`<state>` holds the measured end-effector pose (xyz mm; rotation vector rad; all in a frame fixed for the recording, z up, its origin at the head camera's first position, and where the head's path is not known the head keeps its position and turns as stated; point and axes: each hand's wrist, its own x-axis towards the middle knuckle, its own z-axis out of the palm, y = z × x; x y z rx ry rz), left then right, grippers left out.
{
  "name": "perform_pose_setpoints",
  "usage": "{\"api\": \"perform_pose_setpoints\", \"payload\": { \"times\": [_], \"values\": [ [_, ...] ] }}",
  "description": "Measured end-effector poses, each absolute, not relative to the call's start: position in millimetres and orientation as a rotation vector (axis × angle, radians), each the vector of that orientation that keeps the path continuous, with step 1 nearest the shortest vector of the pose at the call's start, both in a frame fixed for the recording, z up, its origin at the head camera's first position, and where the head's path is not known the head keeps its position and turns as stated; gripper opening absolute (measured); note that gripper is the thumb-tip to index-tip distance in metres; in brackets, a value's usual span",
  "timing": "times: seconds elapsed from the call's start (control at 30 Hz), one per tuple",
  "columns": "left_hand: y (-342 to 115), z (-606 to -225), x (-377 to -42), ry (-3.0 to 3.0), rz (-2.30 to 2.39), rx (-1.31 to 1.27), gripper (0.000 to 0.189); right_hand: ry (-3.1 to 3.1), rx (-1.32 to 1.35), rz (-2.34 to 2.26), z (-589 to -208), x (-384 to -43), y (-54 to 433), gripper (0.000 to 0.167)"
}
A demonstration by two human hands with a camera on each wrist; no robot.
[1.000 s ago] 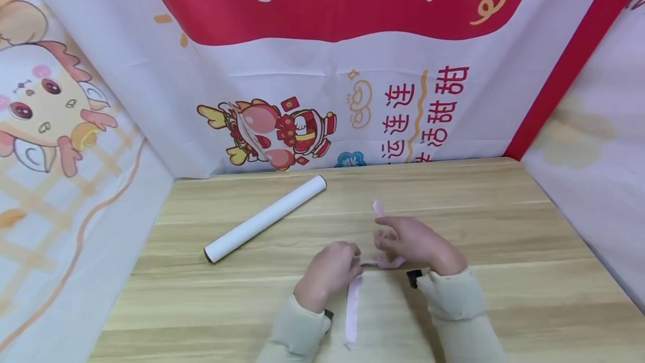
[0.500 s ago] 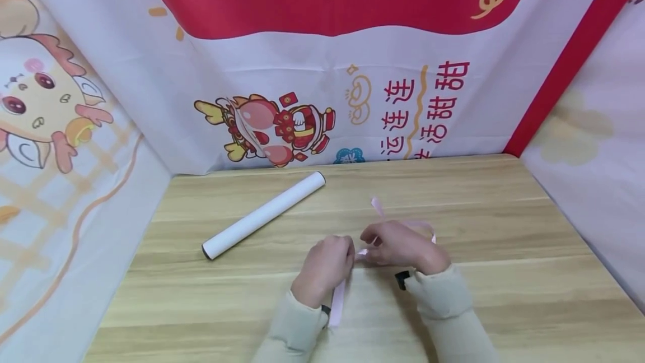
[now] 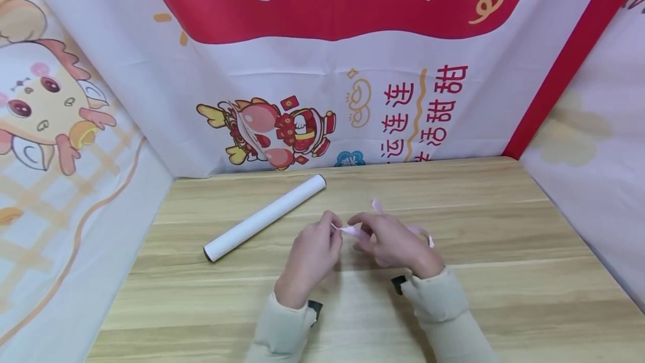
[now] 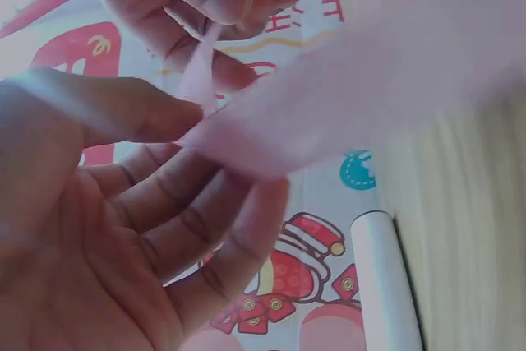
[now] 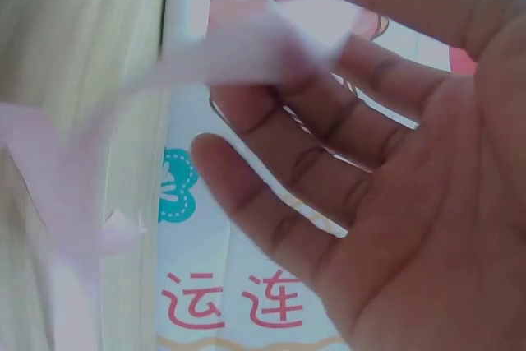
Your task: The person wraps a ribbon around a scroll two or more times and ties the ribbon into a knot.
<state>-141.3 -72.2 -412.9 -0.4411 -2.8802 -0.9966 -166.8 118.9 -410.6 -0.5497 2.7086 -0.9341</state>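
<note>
A pale pink ribbon point(image 3: 355, 233) stretches between both hands above the wooden table. My left hand point(image 3: 311, 252) pinches one part of it between thumb and fingertips; in the left wrist view the ribbon point(image 4: 329, 92) crosses blurred in front of those fingertips. My right hand point(image 3: 395, 242) holds the ribbon a short way along, its fingers curved. In the right wrist view the ribbon point(image 5: 226, 53) runs across the fingertips, and the exact contact with the thumb is blurred. Loose lengths trail behind and to the right of the right hand.
A white tube point(image 3: 264, 218) with dark ends lies diagonally on the table point(image 3: 504, 223), left of the hands. Printed cloth point(image 3: 302, 60) hangs along the back edge, with more cloth at both sides.
My left hand has moved forward and slightly left, carrying its ribbon end off the table near me. The right hand has shifted left, towards the left hand. The tube stays put.
</note>
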Motion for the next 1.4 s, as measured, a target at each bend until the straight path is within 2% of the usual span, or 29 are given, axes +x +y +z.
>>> {"api": "perform_pose_setpoints", "payload": {
  "times": [0.1,0.17,0.43,0.5,0.9,1.03,1.2,1.4],
  "values": [
    [-74,-411,-141,-2.833,-0.979,-0.434,0.012,2.73,-0.561,-0.964,-410,-166,117,0.047],
    [-76,-411,-141,-2.803,-0.983,-0.432,0.012,2.738,-0.564,-1.01,-409,-166,116,0.048],
    [-87,-407,-142,-2.742,-0.985,-0.39,0.015,2.853,-0.684,-1.176,-409,-165,120,0.019],
    [-90,-406,-143,-2.74,-0.977,-0.368,0.016,2.888,-0.707,-1.206,-408,-166,122,0.016],
    [-109,-404,-147,-2.744,-0.959,-0.341,0.017,2.963,-0.608,-1.286,-403,-170,132,0.017],
    [-110,-404,-147,-2.876,-0.925,-0.359,0.026,2.947,-0.613,-1.31,-401,-169,128,0.015],
    [-105,-404,-147,-2.932,-0.968,-0.46,0.031,2.935,-0.668,-1.267,-400,-166,121,0.012],
    [-94,-404,-145,-2.833,-1.054,-0.6,0.026,2.902,-0.719,-1.247,-399,-162,116,0.014]
  ]
}}
